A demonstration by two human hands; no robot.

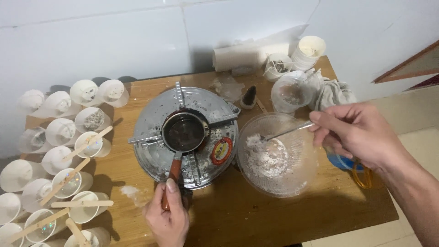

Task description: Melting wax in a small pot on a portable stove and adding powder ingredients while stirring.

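A wooden table [256,219] stands against a white wall. At its centre sits a round metal stove [155,155]. At three o'clock from it rests a clear glass bowl [299,176] of white powder. Toward one o'clock lie a paper roll [238,57], a stack of white cups [310,50], a clear plastic container [290,93] and a crumpled cloth [336,93]. A small dark cone [249,97], perhaps incense, stands at twelve. At nine o'clock, many plastic cups [59,132] crowd together, some holding wooden sticks [68,178]. White powder spill [130,191] lies at seven.
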